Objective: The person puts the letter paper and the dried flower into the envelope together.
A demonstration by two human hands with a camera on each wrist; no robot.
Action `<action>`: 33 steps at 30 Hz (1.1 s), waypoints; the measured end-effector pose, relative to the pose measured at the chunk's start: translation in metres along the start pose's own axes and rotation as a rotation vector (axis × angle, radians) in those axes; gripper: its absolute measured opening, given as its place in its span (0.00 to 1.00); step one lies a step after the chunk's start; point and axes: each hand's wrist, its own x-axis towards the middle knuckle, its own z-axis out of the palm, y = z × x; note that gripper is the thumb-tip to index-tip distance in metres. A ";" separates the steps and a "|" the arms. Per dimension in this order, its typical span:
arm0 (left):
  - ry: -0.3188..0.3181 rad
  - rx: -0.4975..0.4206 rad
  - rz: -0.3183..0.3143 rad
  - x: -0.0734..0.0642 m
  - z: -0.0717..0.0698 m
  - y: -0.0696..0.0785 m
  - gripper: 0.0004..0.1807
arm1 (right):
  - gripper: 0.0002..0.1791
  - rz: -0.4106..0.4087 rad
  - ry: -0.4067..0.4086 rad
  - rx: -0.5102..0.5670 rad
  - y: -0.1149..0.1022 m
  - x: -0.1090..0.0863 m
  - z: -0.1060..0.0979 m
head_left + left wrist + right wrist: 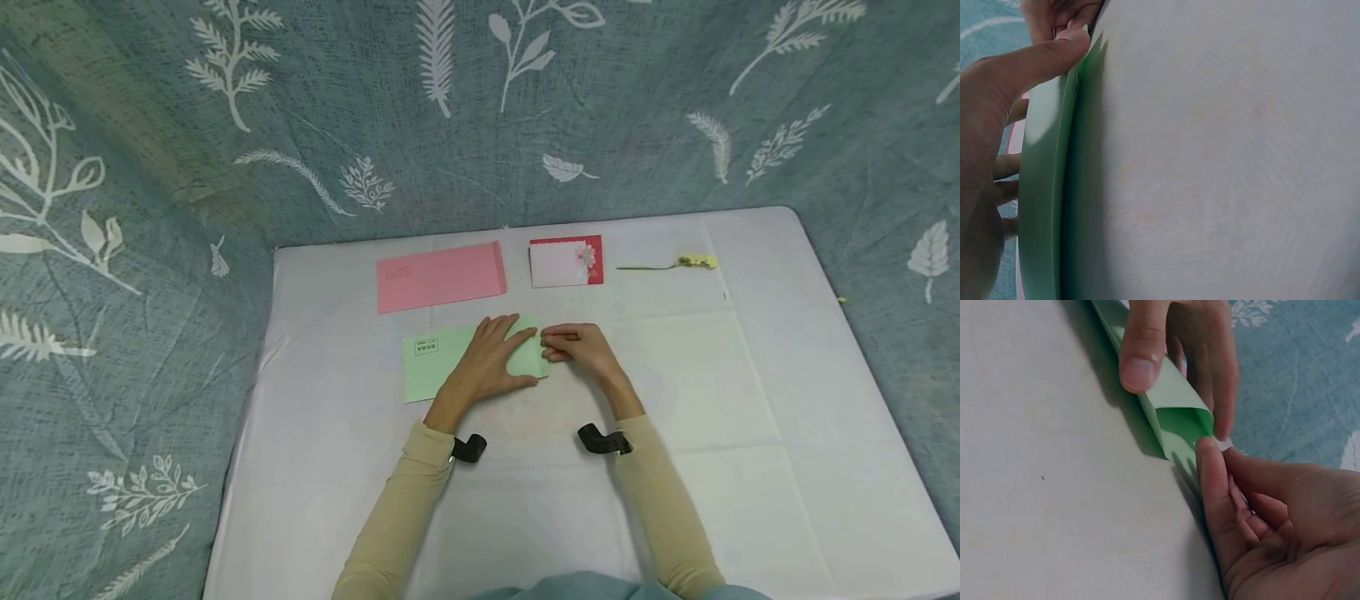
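Observation:
A light green envelope (431, 375) lies on the white-covered table in front of the person, with a small printed box at its left end. The left hand (491, 358) spans it near the right end, thumb on the near edge and fingers along the far edge, squeezing it. In the right wrist view the envelope's mouth (1182, 422) gapes between them, and no contents show inside. At that right end, the right hand (581, 346) pinches the flap (1184, 460) between thumb and fingers.
Behind the green envelope lies a pink envelope (442, 279). To its right are a red and white card (555, 265) with a flower print and a yellow flower (696, 261) on a thin stem. Patterned teal cloth (480, 150) hangs beyond the table's back edge.

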 end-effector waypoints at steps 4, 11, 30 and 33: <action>-0.031 -0.013 -0.011 0.000 -0.001 0.001 0.45 | 0.18 -0.007 0.009 -0.010 0.001 -0.001 -0.004; -0.056 -0.028 -0.025 -0.002 -0.002 0.002 0.45 | 0.18 -0.012 0.011 -0.006 0.000 0.000 -0.004; 0.056 -0.065 -0.054 0.027 -0.046 -0.043 0.34 | 0.16 -0.097 0.079 -0.093 -0.047 0.040 0.006; 0.055 -0.066 -0.070 0.035 -0.052 -0.048 0.34 | 0.16 -0.105 0.073 -0.114 -0.053 0.048 0.011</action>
